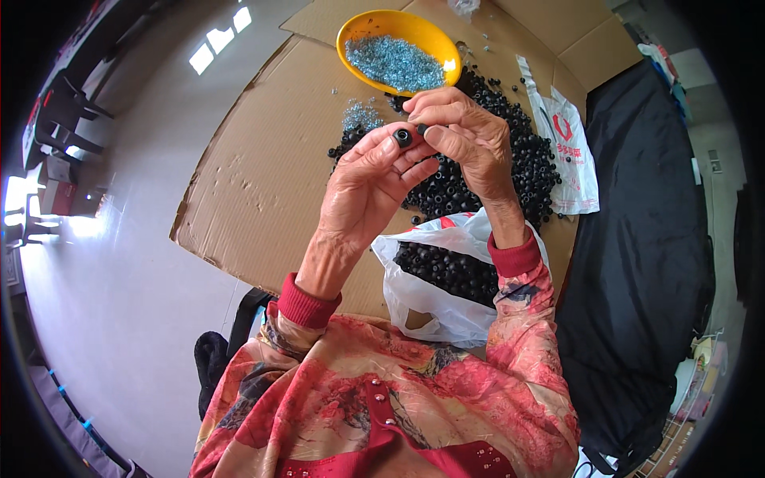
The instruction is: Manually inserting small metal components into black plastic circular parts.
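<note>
Above the cardboard, my left hand [368, 177] pinches a black ring-like piece [403, 139] with a round hole between thumb and fingers. My right hand [470, 139] meets it from the right, its thumb and finger closed on a second small black piece [421, 129]. Both hands touch or nearly touch at the fingertips. Behind and under my hands spreads a pile of black round pieces [526, 159] with holes. Nearer my body, a white plastic bag [414, 299] lies open with many more of the black pieces inside.
A yellow bowl [347, 62] of small clear-blue pieces [394, 64] stands at the far side, with some spilled beside it. A flattened white bag [575, 179] lies right of the pile. All rest on a cardboard sheet [255, 151]. Black fabric [637, 239] covers something on the right.
</note>
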